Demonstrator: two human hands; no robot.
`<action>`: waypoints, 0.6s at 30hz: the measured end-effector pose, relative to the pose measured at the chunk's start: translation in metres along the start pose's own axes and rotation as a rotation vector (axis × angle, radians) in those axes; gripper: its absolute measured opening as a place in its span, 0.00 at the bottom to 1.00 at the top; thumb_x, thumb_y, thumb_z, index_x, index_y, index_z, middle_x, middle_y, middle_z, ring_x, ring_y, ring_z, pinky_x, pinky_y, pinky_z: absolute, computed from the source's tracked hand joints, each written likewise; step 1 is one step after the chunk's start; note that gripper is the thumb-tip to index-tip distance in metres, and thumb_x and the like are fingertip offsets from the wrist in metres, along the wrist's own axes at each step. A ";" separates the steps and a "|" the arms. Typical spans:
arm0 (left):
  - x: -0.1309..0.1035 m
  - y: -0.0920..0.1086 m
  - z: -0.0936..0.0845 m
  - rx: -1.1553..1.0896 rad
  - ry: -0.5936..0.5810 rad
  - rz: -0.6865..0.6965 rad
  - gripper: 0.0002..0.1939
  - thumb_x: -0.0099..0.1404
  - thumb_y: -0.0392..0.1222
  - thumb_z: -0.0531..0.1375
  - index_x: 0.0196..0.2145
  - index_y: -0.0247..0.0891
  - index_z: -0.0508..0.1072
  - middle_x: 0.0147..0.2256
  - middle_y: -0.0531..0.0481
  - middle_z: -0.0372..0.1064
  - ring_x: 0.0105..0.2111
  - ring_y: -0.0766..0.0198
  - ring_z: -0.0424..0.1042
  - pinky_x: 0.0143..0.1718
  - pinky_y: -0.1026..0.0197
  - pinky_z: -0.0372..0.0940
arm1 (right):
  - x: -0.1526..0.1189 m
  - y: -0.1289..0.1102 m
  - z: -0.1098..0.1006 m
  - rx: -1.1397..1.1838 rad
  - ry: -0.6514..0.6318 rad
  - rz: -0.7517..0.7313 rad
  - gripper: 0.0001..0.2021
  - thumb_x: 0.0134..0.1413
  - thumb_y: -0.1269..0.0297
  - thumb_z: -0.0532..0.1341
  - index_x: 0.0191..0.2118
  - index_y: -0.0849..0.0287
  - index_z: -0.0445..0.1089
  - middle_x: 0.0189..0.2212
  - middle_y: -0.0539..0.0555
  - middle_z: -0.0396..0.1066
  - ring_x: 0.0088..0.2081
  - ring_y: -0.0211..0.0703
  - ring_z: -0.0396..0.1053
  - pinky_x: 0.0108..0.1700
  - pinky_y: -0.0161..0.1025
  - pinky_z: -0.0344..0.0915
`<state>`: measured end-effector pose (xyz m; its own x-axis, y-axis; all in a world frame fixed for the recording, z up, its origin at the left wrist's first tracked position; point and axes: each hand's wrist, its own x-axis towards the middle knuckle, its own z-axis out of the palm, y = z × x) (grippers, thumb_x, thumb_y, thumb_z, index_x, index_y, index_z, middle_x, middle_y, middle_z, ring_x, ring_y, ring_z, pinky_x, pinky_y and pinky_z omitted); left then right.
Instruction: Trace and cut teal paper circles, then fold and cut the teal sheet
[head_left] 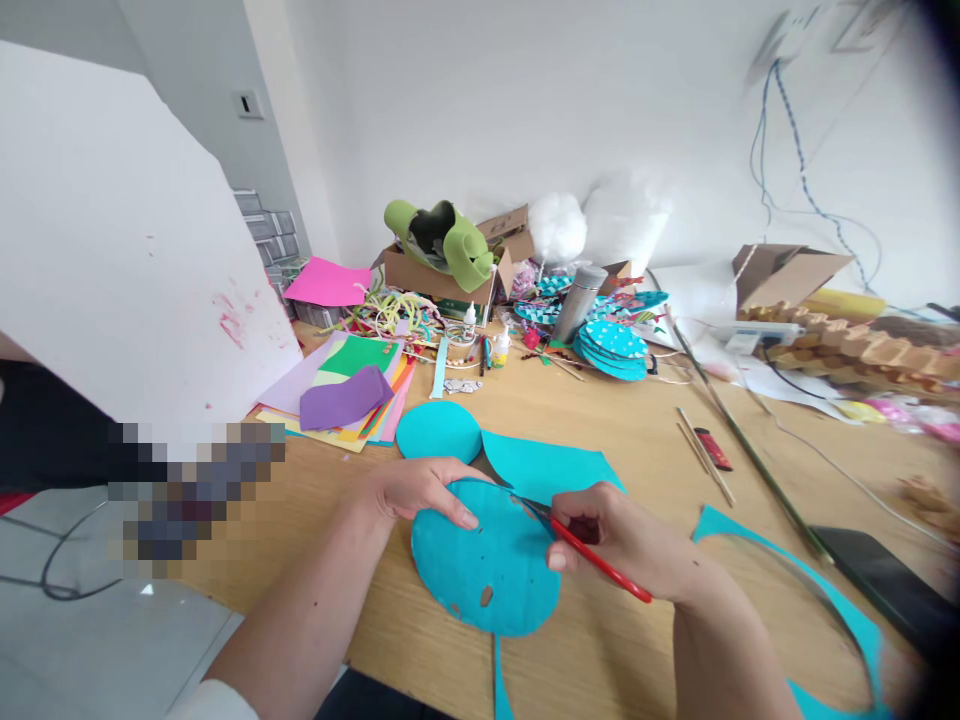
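My left hand grips the upper left edge of a turquoise paper disc, thumb on top. The disc has torn spots and a brown patch near its lower edge. A thin turquoise strip hangs below it. In my right hand is a pair of red-handled scissors, its blades at the disc's upper right edge. Behind the disc lie a plain turquoise circle and a turquoise sheet with a curved cut edge. A turquoise cut-out offcut rests at the right.
Coloured sheets are stacked at the left. A cardboard box, a grey flask and dotted turquoise discs stand along the wall. A long green stick, a red lighter and a black phone-like object lie at the right.
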<state>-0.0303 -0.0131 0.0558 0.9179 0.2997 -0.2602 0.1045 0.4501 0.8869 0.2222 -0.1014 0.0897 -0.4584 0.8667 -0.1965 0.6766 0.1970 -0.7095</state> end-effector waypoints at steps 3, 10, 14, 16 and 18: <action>-0.001 0.000 0.000 0.007 0.020 -0.002 0.24 0.45 0.42 0.72 0.43 0.38 0.78 0.37 0.49 0.78 0.36 0.60 0.75 0.41 0.58 0.69 | 0.000 0.002 0.000 0.011 -0.005 -0.007 0.26 0.48 0.39 0.62 0.22 0.58 0.57 0.19 0.43 0.48 0.24 0.33 0.45 0.23 0.33 0.42; 0.001 0.001 0.001 -0.005 -0.007 0.011 0.25 0.46 0.41 0.72 0.44 0.39 0.78 0.39 0.48 0.78 0.37 0.59 0.76 0.42 0.56 0.69 | 0.000 0.002 0.000 0.016 -0.019 -0.025 0.26 0.49 0.38 0.61 0.22 0.58 0.57 0.19 0.43 0.47 0.24 0.33 0.45 0.23 0.33 0.43; 0.000 0.000 0.000 0.002 -0.003 0.000 0.25 0.45 0.42 0.72 0.44 0.39 0.78 0.39 0.48 0.78 0.36 0.59 0.76 0.40 0.58 0.69 | -0.001 0.001 -0.001 -0.009 -0.018 -0.016 0.26 0.49 0.39 0.61 0.22 0.58 0.57 0.19 0.43 0.47 0.24 0.33 0.44 0.23 0.34 0.42; 0.000 0.000 0.000 0.010 0.001 -0.007 0.26 0.45 0.42 0.73 0.44 0.39 0.78 0.39 0.48 0.78 0.36 0.60 0.76 0.40 0.58 0.69 | -0.001 0.001 -0.001 -0.013 -0.019 -0.012 0.26 0.50 0.39 0.61 0.22 0.58 0.58 0.19 0.43 0.48 0.24 0.33 0.45 0.23 0.34 0.42; 0.000 0.001 0.000 0.014 0.005 -0.009 0.25 0.45 0.41 0.72 0.44 0.39 0.78 0.39 0.48 0.78 0.36 0.60 0.76 0.41 0.57 0.69 | -0.001 0.002 -0.001 -0.002 -0.028 -0.014 0.25 0.50 0.40 0.61 0.22 0.58 0.58 0.19 0.43 0.48 0.24 0.33 0.45 0.23 0.34 0.42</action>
<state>-0.0304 -0.0130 0.0565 0.9148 0.3001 -0.2704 0.1182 0.4411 0.8897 0.2240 -0.1014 0.0893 -0.4841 0.8506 -0.2054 0.6709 0.2101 -0.7112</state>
